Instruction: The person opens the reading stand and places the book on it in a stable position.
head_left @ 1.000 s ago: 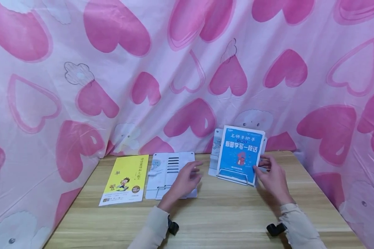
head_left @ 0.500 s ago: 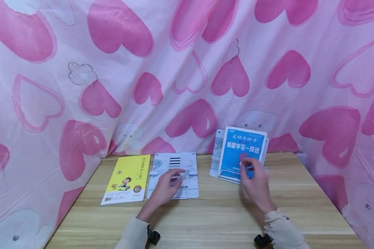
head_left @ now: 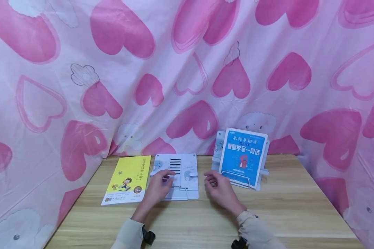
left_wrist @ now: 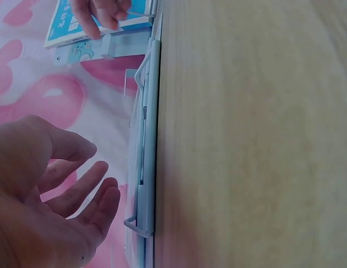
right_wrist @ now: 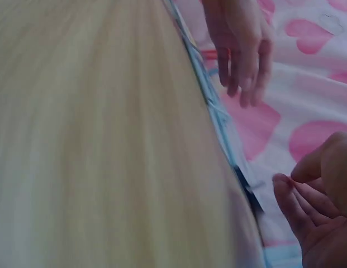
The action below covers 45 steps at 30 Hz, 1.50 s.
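Observation:
A pale bookstand (head_left: pixel 191 169) with dark slots and a wire holder at its front edge lies flat on the table. Over its left part hovers my left hand (head_left: pixel 159 185), fingers loosely bent around nothing; the left wrist view shows a gap between this hand (left_wrist: pixel 61 195) and the stand's edge (left_wrist: pixel 144 167). My right hand (head_left: pixel 222 192) is just right of that stand, fingers bent and holding nothing. Behind it, a blue book (head_left: pixel 243 157) leans on a second, raised bookstand (head_left: pixel 216 152), with a wire holder (head_left: pixel 237 176) across its lower front.
A yellow book (head_left: pixel 127 178) lies on the wooden table (head_left: pixel 187 221), left of the flat stand. A pink heart-patterned cloth (head_left: pixel 187 86) hangs behind the table and along its sides.
My right hand has left the blue book's right edge and moved left towards the flat stand. My left hand has shifted left over that stand. The blue book remains on its stand.

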Available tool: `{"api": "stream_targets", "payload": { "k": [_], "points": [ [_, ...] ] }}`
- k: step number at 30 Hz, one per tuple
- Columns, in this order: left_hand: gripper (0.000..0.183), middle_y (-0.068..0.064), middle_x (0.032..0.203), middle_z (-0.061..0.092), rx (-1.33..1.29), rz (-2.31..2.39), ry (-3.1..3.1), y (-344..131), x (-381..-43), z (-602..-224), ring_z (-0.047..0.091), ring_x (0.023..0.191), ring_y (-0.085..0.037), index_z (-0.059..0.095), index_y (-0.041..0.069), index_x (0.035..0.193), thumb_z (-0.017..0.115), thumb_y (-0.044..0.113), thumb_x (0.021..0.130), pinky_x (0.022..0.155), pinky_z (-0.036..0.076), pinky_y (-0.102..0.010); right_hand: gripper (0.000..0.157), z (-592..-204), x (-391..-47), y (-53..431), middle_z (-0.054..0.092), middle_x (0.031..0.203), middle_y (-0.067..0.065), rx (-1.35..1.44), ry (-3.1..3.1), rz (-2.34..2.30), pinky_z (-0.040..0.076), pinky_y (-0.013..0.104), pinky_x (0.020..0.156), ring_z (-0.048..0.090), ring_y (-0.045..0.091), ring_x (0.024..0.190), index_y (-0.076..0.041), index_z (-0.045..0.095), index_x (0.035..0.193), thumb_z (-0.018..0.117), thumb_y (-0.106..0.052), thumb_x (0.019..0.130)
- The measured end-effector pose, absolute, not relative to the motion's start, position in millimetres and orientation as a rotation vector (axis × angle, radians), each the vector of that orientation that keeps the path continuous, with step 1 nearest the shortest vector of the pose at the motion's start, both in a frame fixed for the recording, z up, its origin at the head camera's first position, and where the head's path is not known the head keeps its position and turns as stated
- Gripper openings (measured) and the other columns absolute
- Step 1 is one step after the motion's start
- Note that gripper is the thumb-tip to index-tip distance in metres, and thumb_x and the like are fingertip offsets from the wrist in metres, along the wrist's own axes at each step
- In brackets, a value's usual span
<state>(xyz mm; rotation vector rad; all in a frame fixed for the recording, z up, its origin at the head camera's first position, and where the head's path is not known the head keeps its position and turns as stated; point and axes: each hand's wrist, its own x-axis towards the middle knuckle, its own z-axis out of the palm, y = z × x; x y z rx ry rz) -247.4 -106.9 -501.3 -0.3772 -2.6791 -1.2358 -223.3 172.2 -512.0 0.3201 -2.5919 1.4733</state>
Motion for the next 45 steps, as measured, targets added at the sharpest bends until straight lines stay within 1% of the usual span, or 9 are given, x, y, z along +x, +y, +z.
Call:
{"api": "stream_targets", "payload": {
  "k": [4,9,14,21,26,30,34,39,45],
  "points": [
    [0.021,-0.004,0.123,0.078,-0.373,-1.231,-2.696,-110,-247,-503,0.07,0.107,-0.019,0.078,0.011,0.121,0.073,0.005,0.101,0.099,0.062,-0.043,0.022,-520,-225,154,0.077,0.104,0.002,0.417,-2.661,1.538,0.063,0.02,0.081,0.071,0.01,0.088,-0.009,0.073,0.125,0.071,-0.011,0.103],
    [0.022,-0.004,0.123,0.077,-0.367,-1.241,-2.723,-118,-245,-504,0.069,0.109,-0.019,0.078,0.011,0.12,0.073,0.005,0.1,0.099,0.061,-0.042,0.013,-524,-228,139,0.077,0.093,-0.002,0.509,-2.737,1.606,0.063,0.024,0.07,0.072,0.012,0.076,-0.01,0.076,0.115,0.07,-0.016,0.105],
    [0.02,-0.001,0.12,0.077,-0.333,-1.252,-2.752,-128,-243,-508,0.069,0.108,-0.014,0.079,0.015,0.119,0.074,0.007,0.101,0.096,0.061,-0.036,0.015,-526,-230,130,0.076,0.087,-0.004,0.528,-2.805,1.625,0.062,0.025,0.065,0.071,0.012,0.069,-0.012,0.079,0.115,0.072,-0.021,0.105],
    [0.019,-0.001,0.111,0.077,-0.332,-1.237,-2.732,-144,-237,-512,0.068,0.097,-0.013,0.079,0.014,0.113,0.075,0.003,0.098,0.087,0.06,-0.029,0.015,-527,-233,128,0.075,0.087,-0.006,0.512,-2.849,1.599,0.061,0.025,0.063,0.07,0.013,0.069,-0.013,0.08,0.114,0.077,-0.023,0.102],
    [0.018,0.002,0.101,0.073,-0.306,-1.258,-2.791,-152,-232,-511,0.062,0.086,-0.011,0.079,0.013,0.111,0.074,0.002,0.097,0.074,0.054,-0.021,0.009,-529,-232,132,0.075,0.084,-0.004,0.467,-2.859,1.649,0.06,0.025,0.062,0.069,0.015,0.067,-0.016,0.079,0.105,0.078,-0.025,0.102],
    [0.017,0.002,0.092,0.069,-0.279,-1.267,-2.881,-156,-228,-502,0.059,0.082,-0.013,0.078,0.011,0.114,0.075,0.006,0.099,0.068,0.05,-0.021,0.009,-529,-232,132,0.075,0.086,-0.003,0.482,-2.863,1.677,0.059,0.023,0.063,0.069,0.015,0.07,-0.018,0.081,0.104,0.08,-0.025,0.1],
    [0.021,0.001,0.092,0.071,-0.313,-1.278,-2.961,-161,-227,-494,0.062,0.082,-0.015,0.076,0.011,0.117,0.08,0.01,0.096,0.07,0.051,-0.021,0.015,-528,-234,131,0.073,0.087,-0.003,0.48,-2.894,1.654,0.055,0.021,0.064,0.066,0.014,0.073,-0.02,0.082,0.103,0.087,-0.03,0.094],
    [0.039,-0.001,0.098,0.072,-0.385,-1.318,-3.011,-168,-228,-490,0.063,0.087,-0.016,0.075,0.013,0.121,0.093,0.014,0.086,0.078,0.054,-0.021,0.027,-525,-236,130,0.07,0.086,-0.002,0.485,-2.948,1.621,0.052,0.021,0.064,0.064,0.015,0.075,-0.022,0.08,0.106,0.093,-0.035,0.086],
    [0.046,-0.002,0.098,0.07,-0.38,-1.342,-3.01,-171,-229,-491,0.062,0.087,-0.017,0.074,0.013,0.123,0.095,0.011,0.082,0.077,0.053,-0.022,0.027,-520,-235,129,0.069,0.087,-0.001,0.539,-2.984,1.608,0.051,0.022,0.066,0.063,0.016,0.076,-0.017,0.078,0.109,0.092,-0.028,0.088]
  ]
}}
